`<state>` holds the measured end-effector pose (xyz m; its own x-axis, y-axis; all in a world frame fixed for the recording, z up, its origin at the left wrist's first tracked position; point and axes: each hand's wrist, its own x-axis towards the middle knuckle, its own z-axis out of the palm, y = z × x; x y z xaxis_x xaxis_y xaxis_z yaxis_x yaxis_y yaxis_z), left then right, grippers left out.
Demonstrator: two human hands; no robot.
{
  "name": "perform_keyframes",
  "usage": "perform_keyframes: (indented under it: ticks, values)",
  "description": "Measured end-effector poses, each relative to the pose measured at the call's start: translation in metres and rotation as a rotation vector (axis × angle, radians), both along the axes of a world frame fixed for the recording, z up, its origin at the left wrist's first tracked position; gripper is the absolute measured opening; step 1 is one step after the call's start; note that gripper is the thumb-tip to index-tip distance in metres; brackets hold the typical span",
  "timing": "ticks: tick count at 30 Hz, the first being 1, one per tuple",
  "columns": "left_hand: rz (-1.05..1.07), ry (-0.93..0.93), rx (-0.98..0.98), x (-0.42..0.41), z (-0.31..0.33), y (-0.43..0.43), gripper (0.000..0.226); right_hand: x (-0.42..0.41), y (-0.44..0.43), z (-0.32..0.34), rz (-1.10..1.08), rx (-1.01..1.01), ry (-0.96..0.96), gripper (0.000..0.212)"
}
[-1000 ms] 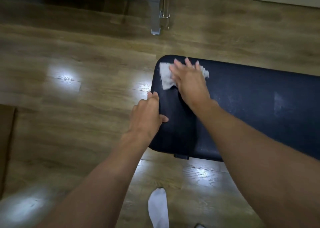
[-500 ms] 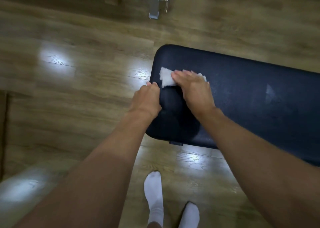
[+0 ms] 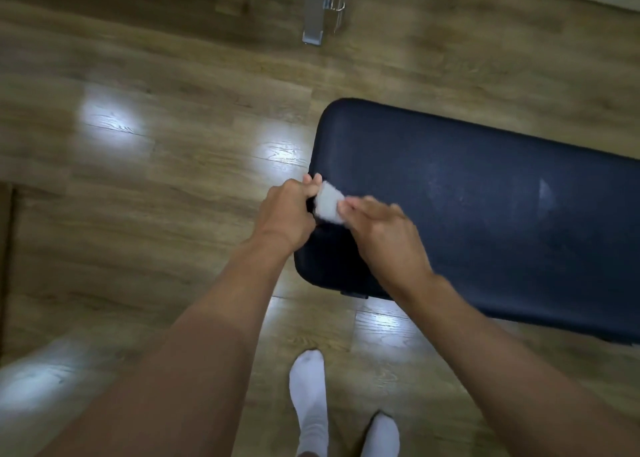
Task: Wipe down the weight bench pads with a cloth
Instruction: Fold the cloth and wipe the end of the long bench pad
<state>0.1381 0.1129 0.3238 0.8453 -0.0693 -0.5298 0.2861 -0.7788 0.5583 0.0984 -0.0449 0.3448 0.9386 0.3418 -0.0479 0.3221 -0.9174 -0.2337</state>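
Note:
A dark navy bench pad (image 3: 485, 193) runs from the middle of the view to the right edge, with faint pale streaks on its top. A small white cloth (image 3: 329, 206) lies on the pad near its left edge. My right hand (image 3: 384, 234) presses on the cloth from the right, fingers flat over its near part. My left hand (image 3: 285, 215) grips the pad's left edge, fingers curled over it right beside the cloth and touching it.
Glossy wooden floor (image 3: 156, 179) surrounds the pad. A metal frame leg (image 3: 313, 23) stands at the top centre. My two feet in white socks (image 3: 310, 404) stand on the floor just in front of the pad.
My right hand has slid the cloth from the pad's far left corner toward me and leftward, up against my left hand. The left hand has kept its hold on the edge.

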Motion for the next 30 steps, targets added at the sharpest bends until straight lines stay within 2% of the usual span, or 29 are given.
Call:
perform_keyframes:
  ticks: [2,5,8,11,15,19,21,23,26,28,30]
  values:
    - [0.039,-0.027,-0.006,-0.003,-0.002,0.000,0.068,-0.007,-0.006,0.003,0.057,-0.049,0.031,0.020]
    - [0.070,-0.051,-0.026,-0.005,-0.006,0.000,0.072,0.041,-0.004,0.006,0.057,-0.217,-0.050,0.011]
    - [0.078,-0.067,-0.015,-0.005,-0.007,0.000,0.072,0.094,0.003,0.006,0.036,-0.297,-0.109,0.021]
    - [0.053,-0.089,0.025,-0.006,-0.004,-0.003,0.071,0.104,0.008,-0.001,-0.006,-0.178,-0.039,0.024]
    - [0.047,-0.087,0.022,-0.005,-0.001,-0.003,0.069,0.067,0.005,-0.010,-0.116,0.009,-0.018,0.022]
    - [0.075,-0.084,0.003,-0.006,-0.003,-0.001,0.055,0.015,0.005,-0.015,-0.063,0.076,-0.002,0.020]
    - [0.114,-0.088,-0.022,-0.007,-0.008,0.000,0.062,0.047,0.005,-0.018,-0.037,0.047,-0.024,0.018]
    - [0.143,-0.104,-0.052,-0.008,-0.014,0.000,0.070,0.105,0.011,-0.025,-0.107,-0.016,-0.068,0.018]
    - [0.205,-0.079,-0.143,-0.007,-0.020,0.000,0.072,0.150,0.027,-0.029,-0.225,-0.021,-0.055,0.022]
    - [0.304,-0.009,-0.315,-0.006,-0.022,0.002,0.069,0.115,0.035,-0.028,-0.225,-0.030,-0.047,0.022]
    - [0.522,0.059,-0.502,-0.008,-0.018,0.006,0.054,0.049,0.033,-0.026,-0.172,0.050,-0.025,0.023]
